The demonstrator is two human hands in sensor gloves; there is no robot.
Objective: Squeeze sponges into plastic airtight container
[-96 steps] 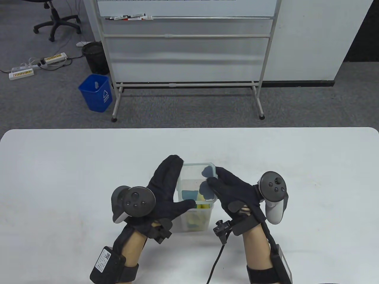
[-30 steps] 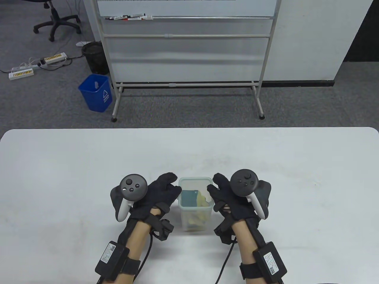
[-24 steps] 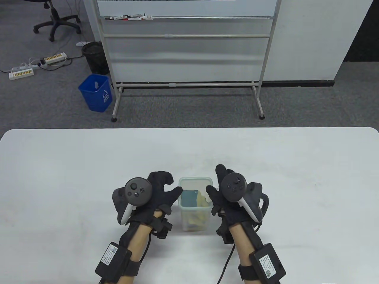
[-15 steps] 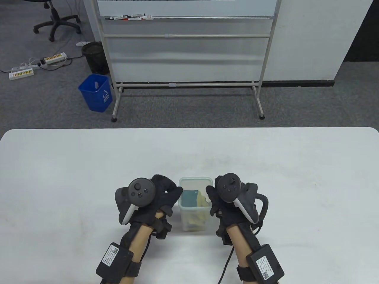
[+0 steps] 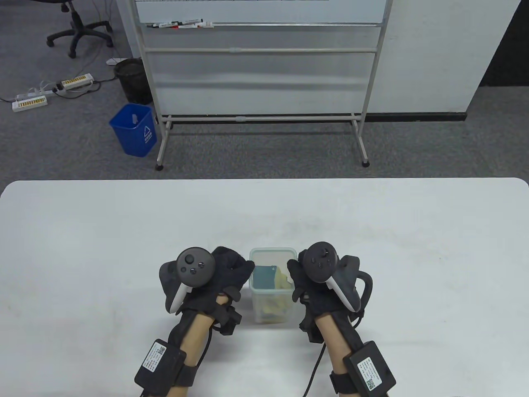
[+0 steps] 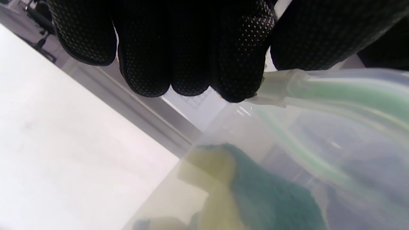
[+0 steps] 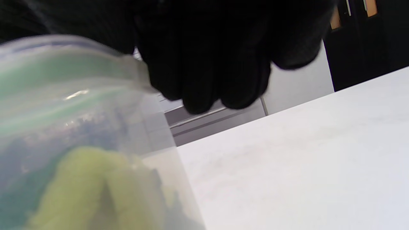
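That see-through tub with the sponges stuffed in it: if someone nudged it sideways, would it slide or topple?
The plastic container stands taller than it is wide, so a push near its rim might tip it. It probably weighs little, since only sponges fill it. Its smooth walls on the smooth white table suggest a low push would slide it. The left hand and right hand flank it.
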